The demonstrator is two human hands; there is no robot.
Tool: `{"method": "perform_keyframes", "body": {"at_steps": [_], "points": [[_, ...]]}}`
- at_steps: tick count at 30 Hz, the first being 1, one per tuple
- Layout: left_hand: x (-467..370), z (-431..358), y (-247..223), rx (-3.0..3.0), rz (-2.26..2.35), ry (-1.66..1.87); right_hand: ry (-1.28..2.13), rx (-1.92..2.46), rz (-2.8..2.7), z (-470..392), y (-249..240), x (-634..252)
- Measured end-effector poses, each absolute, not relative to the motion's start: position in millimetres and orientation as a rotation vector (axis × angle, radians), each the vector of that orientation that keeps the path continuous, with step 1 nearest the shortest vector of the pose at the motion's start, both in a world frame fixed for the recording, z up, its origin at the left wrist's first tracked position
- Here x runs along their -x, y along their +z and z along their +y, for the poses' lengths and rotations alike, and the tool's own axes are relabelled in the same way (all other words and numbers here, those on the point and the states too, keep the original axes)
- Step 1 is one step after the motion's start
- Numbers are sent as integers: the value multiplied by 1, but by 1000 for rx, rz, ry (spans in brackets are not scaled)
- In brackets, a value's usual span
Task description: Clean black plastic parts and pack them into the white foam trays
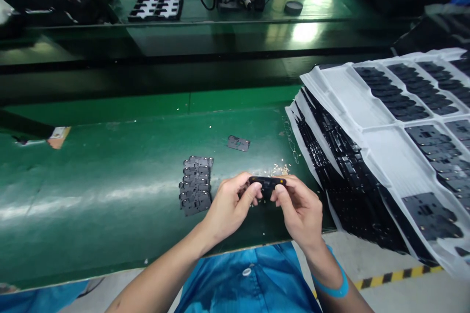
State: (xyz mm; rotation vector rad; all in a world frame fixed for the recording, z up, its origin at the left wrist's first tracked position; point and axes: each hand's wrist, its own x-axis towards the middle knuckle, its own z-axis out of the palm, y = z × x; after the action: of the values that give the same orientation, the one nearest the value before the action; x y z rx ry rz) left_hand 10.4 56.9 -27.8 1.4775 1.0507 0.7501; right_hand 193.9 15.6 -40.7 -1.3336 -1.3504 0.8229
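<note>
Between my two hands is a small black plastic part (pixel 267 182), held above the bench near its front edge. My left hand (pixel 235 200) pinches its left end, and my right hand (pixel 300 205) grips the right end with thumb and fingers. Left of my hands lies an overlapping row of several dark flat parts (pixel 196 185). One similar part (pixel 238 143) lies alone beyond my hands. Small pale bits (pixel 281 168) are scattered on the green surface just behind my right hand.
On the right, stacked white trays (pixel 345 88) with dark parts overhang the bench (pixel 110 181). A raised green shelf at the back bears a black tray (pixel 156 6), a round black object (pixel 293 8) and a stand with cables. A dark bar (pixel 25 124) juts in from the left.
</note>
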Motion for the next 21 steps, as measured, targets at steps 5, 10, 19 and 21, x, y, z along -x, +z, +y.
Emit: {"method": "perform_keyframes", "body": {"at_steps": [5,10,19,21], "points": [[-11,43,-23,-1358,977,684,844,1272,-1208,14,-38,-190],[-8,35,-20,-1354,981,660,865,1218,-1164,14,-39,-187],[-4,32,-16,-1505,1039,658,977,1239,-1075,11,-44,-185],[-4,31,-16,-1516,1035,644,1000,1240,-1044,11,-45,-183]]}}
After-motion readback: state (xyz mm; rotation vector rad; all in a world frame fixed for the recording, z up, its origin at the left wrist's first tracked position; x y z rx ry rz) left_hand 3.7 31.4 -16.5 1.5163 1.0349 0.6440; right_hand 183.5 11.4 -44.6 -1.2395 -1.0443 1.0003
